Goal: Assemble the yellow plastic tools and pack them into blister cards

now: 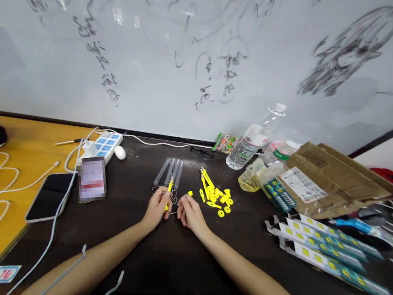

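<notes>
My left hand is closed around a slim yellow plastic rod with a silvery tip that points away from me. Fingers curled together, my right hand rests just to the right; whatever it may pinch is hidden. Between the hands lie thin bent metal wires. Clear ribbed plastic tubes lie side by side beyond my left hand. Right of my right hand is a loose pile of small yellow plastic parts, with rings, caps and silvery-tipped rods among them. A single yellow cap sits by my right fingertips.
On the left are a phone, a power strip and white cables. A water bottle, a yellowish container, a cardboard parcel and several flat printed boxes stand or lie on the right. A whiteboard rises behind.
</notes>
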